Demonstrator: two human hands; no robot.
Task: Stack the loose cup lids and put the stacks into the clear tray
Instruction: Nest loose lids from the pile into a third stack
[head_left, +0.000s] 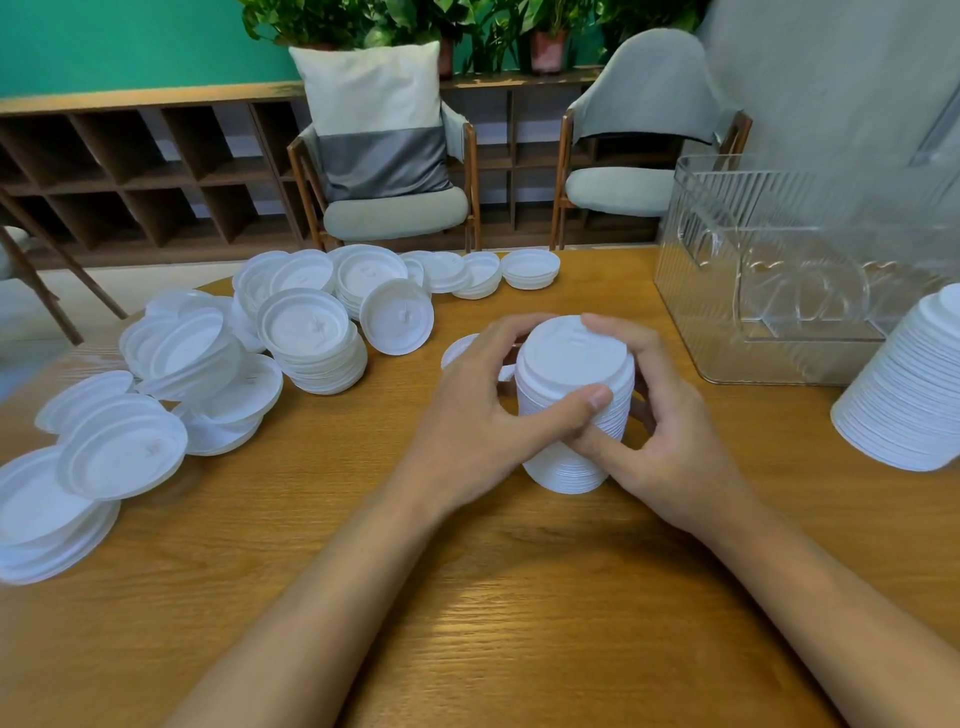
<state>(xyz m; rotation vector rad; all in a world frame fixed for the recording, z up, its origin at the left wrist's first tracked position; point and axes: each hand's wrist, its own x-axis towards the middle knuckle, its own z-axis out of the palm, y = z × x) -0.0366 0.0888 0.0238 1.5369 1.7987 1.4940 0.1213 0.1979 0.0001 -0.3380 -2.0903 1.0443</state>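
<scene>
A tall stack of white cup lids (574, 364) stands upright on the wooden table (467, 597) at the centre. My left hand (483, 421) grips its left side, thumb across the front. My right hand (670, 431) grips its right side, fingers curled over the top rim. Loose white lids and short leaning piles (311, 338) are spread over the table's left and far side. The clear ribbed tray (789, 270) stands at the right rear, with some clear lids inside. A second tall lid stack (914, 384) stands at the right edge, in front of the tray.
A single lid (460, 349) lies just behind my left hand. Two chairs (395, 208) stand beyond the table's far edge, before a wooden shelf unit. Bare wood lies between me and the centre stack.
</scene>
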